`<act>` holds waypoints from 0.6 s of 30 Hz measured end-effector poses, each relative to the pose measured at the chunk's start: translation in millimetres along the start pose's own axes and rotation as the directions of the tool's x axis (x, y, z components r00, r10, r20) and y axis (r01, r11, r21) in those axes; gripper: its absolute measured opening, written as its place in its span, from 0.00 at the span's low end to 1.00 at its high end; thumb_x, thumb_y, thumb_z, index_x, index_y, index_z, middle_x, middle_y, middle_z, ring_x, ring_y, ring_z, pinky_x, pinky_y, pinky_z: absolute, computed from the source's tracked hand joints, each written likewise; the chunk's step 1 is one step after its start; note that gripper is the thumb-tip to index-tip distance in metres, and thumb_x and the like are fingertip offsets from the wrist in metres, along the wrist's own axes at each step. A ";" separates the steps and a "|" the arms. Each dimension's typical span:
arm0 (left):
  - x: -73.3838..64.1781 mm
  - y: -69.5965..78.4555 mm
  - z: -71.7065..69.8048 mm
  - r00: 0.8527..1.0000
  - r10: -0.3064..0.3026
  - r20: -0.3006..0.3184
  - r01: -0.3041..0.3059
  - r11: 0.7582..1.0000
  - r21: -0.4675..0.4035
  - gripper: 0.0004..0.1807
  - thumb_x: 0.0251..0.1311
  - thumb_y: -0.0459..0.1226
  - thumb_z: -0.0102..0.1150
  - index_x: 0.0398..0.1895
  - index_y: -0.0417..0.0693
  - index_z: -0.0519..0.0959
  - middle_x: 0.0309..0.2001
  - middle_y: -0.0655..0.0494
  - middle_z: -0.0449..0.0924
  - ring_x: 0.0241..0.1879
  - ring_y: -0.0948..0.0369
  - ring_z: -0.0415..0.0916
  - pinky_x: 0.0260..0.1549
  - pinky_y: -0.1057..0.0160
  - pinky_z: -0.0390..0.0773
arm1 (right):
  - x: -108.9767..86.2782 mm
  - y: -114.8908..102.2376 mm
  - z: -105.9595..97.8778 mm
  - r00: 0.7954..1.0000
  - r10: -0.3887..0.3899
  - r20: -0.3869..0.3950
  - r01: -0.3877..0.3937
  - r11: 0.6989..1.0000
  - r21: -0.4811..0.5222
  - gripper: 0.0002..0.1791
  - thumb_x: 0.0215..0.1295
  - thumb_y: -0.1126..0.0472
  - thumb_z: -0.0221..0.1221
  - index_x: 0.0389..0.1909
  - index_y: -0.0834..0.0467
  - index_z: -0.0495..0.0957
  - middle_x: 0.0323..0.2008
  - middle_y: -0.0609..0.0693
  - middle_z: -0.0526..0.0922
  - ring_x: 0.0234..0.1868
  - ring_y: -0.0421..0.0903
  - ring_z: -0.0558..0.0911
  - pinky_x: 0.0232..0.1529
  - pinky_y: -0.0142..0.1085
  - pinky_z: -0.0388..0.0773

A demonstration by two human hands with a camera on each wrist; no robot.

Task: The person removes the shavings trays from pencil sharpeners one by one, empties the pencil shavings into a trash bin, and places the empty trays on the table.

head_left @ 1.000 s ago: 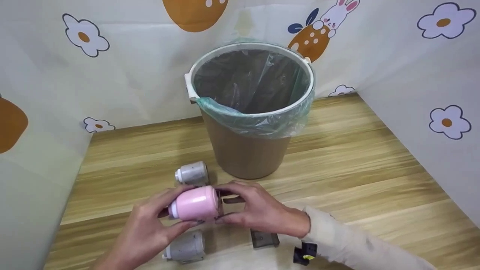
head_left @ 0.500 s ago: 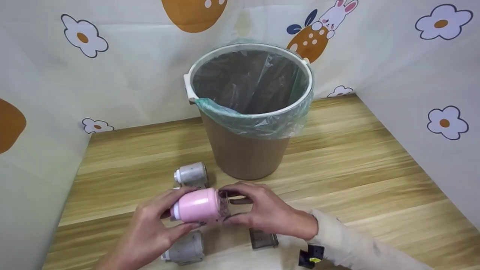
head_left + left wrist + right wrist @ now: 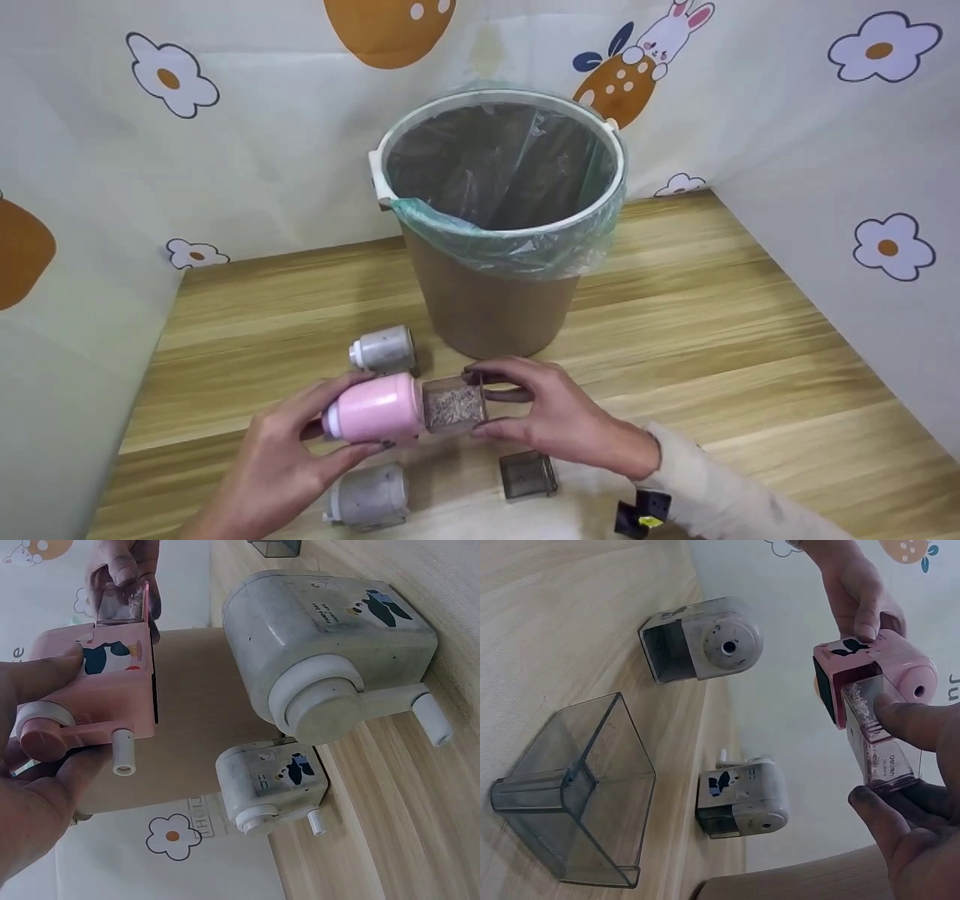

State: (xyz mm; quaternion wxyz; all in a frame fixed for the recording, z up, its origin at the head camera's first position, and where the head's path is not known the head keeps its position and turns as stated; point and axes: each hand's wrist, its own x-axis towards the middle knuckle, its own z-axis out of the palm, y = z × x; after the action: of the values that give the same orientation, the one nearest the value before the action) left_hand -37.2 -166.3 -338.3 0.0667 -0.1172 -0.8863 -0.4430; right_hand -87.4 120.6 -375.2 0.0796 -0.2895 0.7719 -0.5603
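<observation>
My left hand [image 3: 289, 446] grips a pink crank pencil sharpener [image 3: 377, 407] above the table. Its crank with a white knob [image 3: 124, 752] shows in the left wrist view. With thumb and fingers my right hand [image 3: 562, 409] pinches the clear shavings drawer [image 3: 454, 405], which stands most of the way out of the pink body. Pencil shavings lie inside the drawer. Two grey-white crank sharpeners rest on the table, one nearer [image 3: 371, 495] and one farther [image 3: 384, 349]. Each has a bare drawer slot in the right wrist view.
A brown trash bin [image 3: 495, 307] lined with a green plastic bag stands behind the hands. On the wood-grain table [image 3: 720, 322], a loose clear grey drawer [image 3: 528, 475] lies at the front. Printed cloth walls [image 3: 285, 135] rise at the back and sides.
My right hand has drawn the shavings drawer to the right, out of the pink sharpener, and its shavings have come into view. My left hand has shifted slightly left with the sharpener.
</observation>
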 end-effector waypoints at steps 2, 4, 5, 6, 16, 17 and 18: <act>0.1 -0.4 0.1 1.000 0.008 -0.003 -0.008 1.000 -0.009 0.36 0.36 0.33 0.83 0.55 0.56 0.82 0.50 0.57 0.86 0.45 0.65 0.83 0.43 0.71 0.85 | -0.5 0.7 -0.4 1.000 -0.010 -0.009 0.010 1.000 0.018 0.36 0.49 0.62 0.75 0.62 0.63 0.75 0.57 0.57 0.81 0.59 0.54 0.82 0.58 0.32 0.80; 0.1 -0.9 0.1 1.000 0.015 -0.006 -0.015 1.000 -0.012 0.36 0.36 0.33 0.83 0.55 0.56 0.82 0.50 0.57 0.86 0.45 0.66 0.83 0.42 0.71 0.85 | -0.9 1.6 -0.6 1.000 -0.018 -0.013 0.019 0.999 0.047 0.37 0.49 0.64 0.75 0.62 0.65 0.74 0.58 0.58 0.81 0.61 0.55 0.81 0.59 0.32 0.80; 0.1 -1.2 0.1 1.000 0.017 -0.009 -0.018 1.000 -0.011 0.36 0.36 0.33 0.83 0.55 0.56 0.82 0.50 0.57 0.86 0.45 0.67 0.83 0.42 0.71 0.85 | -1.0 2.0 -0.5 1.000 -0.018 -0.012 0.019 0.997 0.068 0.37 0.49 0.66 0.74 0.62 0.65 0.74 0.58 0.59 0.80 0.62 0.55 0.80 0.60 0.33 0.79; 0.2 -1.5 0.1 1.000 0.019 -0.010 -0.019 1.000 -0.009 0.36 0.36 0.33 0.83 0.55 0.56 0.82 0.50 0.57 0.86 0.45 0.67 0.82 0.42 0.71 0.85 | -1.2 2.3 -0.3 1.000 -0.016 -0.012 0.017 0.996 0.088 0.37 0.49 0.67 0.74 0.62 0.66 0.74 0.58 0.60 0.79 0.62 0.56 0.80 0.60 0.33 0.79; -2.1 -4.3 1.1 0.997 0.044 -0.056 -0.046 0.999 -0.017 0.35 0.35 0.33 0.83 0.54 0.57 0.83 0.48 0.59 0.87 0.42 0.70 0.81 0.39 0.72 0.85 | -3.8 5.1 -0.9 1.000 -0.004 -0.020 0.006 0.990 0.143 0.36 0.49 0.73 0.72 0.63 0.68 0.74 0.59 0.63 0.77 0.63 0.58 0.78 0.60 0.34 0.78; -2.4 -4.6 1.6 0.997 0.053 -0.061 -0.054 0.998 -0.021 0.35 0.35 0.33 0.83 0.53 0.57 0.83 0.47 0.59 0.87 0.41 0.70 0.81 0.39 0.72 0.85 | -4.2 5.3 -1.3 1.000 -0.004 -0.022 0.007 0.990 0.144 0.36 0.49 0.73 0.72 0.63 0.67 0.73 0.59 0.63 0.78 0.63 0.59 0.78 0.60 0.34 0.78; -2.6 -5.1 2.0 0.996 0.059 -0.065 -0.060 0.998 -0.023 0.35 0.35 0.33 0.83 0.53 0.57 0.83 0.47 0.59 0.87 0.41 0.71 0.81 0.39 0.72 0.85 | -4.7 5.4 -1.7 1.000 -0.002 -0.025 0.005 0.989 0.146 0.37 0.49 0.73 0.72 0.63 0.68 0.73 0.59 0.63 0.78 0.63 0.59 0.78 0.61 0.34 0.78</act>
State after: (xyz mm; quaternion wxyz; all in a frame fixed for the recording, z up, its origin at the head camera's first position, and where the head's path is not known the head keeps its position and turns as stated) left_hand -36.1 -168.0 -344.0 0.1068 -0.1301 -0.8742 -0.4555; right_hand -86.3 125.6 -380.4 0.0902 -0.2774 0.7293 -0.6189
